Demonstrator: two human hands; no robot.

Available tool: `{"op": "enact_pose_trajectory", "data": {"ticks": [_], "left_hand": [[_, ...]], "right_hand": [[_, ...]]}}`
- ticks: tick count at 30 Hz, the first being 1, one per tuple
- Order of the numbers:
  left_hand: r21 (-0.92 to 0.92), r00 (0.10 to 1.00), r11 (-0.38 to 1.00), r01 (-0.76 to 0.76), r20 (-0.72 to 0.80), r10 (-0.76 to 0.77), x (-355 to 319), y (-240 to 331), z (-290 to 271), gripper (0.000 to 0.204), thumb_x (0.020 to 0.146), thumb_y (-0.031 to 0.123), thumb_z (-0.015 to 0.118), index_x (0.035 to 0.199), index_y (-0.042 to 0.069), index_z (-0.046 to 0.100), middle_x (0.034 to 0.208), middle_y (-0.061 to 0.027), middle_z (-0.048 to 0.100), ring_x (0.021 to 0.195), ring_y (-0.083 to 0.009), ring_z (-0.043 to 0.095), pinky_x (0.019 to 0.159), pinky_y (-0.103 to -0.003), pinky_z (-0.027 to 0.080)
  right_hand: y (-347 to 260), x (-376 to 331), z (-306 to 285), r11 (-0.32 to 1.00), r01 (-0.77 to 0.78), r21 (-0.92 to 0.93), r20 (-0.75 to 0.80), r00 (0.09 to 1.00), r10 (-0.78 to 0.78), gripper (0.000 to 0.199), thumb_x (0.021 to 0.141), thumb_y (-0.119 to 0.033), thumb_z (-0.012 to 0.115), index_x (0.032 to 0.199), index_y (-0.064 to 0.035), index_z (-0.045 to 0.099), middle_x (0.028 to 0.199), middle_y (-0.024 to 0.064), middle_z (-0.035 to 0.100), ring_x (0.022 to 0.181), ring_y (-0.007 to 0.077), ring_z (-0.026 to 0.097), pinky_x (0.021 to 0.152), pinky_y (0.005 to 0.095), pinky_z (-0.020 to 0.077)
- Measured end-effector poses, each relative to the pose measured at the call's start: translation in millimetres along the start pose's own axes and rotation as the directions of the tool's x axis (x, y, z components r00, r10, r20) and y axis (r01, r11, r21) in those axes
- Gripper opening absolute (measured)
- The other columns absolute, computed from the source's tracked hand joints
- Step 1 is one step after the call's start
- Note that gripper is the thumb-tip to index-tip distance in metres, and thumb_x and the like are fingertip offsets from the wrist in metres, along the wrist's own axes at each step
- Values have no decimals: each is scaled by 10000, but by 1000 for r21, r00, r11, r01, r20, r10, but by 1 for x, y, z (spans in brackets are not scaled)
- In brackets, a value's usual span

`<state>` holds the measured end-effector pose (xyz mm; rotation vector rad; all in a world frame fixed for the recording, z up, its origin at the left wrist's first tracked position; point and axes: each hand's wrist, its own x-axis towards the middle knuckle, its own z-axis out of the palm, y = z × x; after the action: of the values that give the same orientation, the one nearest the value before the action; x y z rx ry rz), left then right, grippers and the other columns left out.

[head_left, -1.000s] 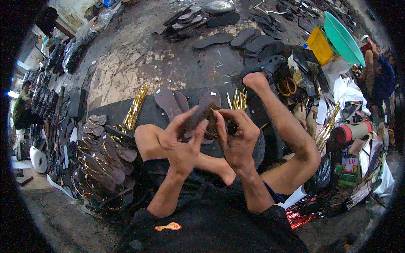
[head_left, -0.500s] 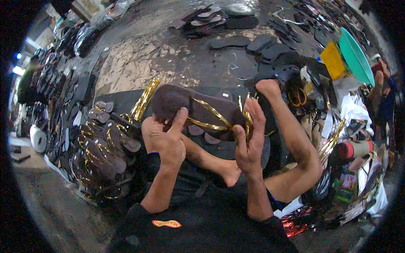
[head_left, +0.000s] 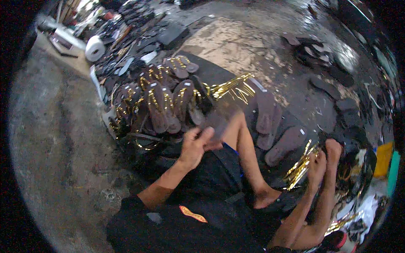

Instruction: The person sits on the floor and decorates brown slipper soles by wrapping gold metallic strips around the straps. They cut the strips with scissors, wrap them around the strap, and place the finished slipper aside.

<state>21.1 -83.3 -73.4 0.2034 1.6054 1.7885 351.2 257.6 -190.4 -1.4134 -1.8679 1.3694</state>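
Observation:
My left hand point(head_left: 195, 147) is closed round the end of a dark brown flip-flop point(head_left: 221, 121), which is smeared by motion; its strap does not show clearly. It hangs in front of my bent leg, beside several finished flip-flops point(head_left: 158, 107) with gold straps. Out to the right, my right hand point(head_left: 317, 165) has its fingers closed at the edge of a bundle of gold straps point(head_left: 298, 169), next to my foot. Just left of that bundle lies a brown sole point(head_left: 285, 146) without a strap.
More brown soles point(head_left: 265, 114) lie beyond my leg. Another bundle of gold straps point(head_left: 234, 88) rests behind the flip-flops. Dark soles point(head_left: 322, 57) are piled at the far right. A white roll point(head_left: 95, 48) stands far left, and a yellow piece point(head_left: 383, 159) at the right edge.
The view has turned left. My right hand has let go of the gold-strapped flip-flop and moved right to the straps. My left hand has carried the flip-flop toward the finished ones.

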Motion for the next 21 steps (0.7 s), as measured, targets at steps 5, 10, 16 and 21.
{"op": "enact_pose_trajectory", "data": {"ticks": [5,10,16,21], "left_hand": [[45,705,895,-444,-599,380,-9,10,-78,384,1061,202,673,1339,-44,575,1284,-144,682,1146,-321,734,926,-423,650],[-286,773,864,-414,-612,168,-6,27,-95,489,1078,211,642,1435,-73,466,1362,-200,644,1233,-332,691,1017,-419,619],[285,974,935,-213,140,180,72,-45,56,554,1017,181,704,1481,-36,493,1411,-236,625,1253,-328,667,1098,-436,540],[821,903,419,-387,247,351,204,-129,147,729,882,252,825,1508,32,523,1567,-261,455,1457,-477,412,1217,-563,343]], "right_hand": [[95,7,10,727,112,-678,-223,910,-349,370,969,-278,747,1140,44,684,1031,227,732,869,358,708,794,473,547],[100,17,-14,806,-56,-589,-376,902,-211,426,839,-326,823,1057,35,764,943,200,766,858,352,743,793,480,577],[61,-9,8,801,-120,-586,-374,917,-136,304,869,-365,817,976,-85,767,894,149,774,844,387,750,766,494,582],[44,6,1,899,-209,-385,-416,909,34,330,838,-287,775,1011,-8,795,902,162,798,835,306,770,819,406,593]]}}
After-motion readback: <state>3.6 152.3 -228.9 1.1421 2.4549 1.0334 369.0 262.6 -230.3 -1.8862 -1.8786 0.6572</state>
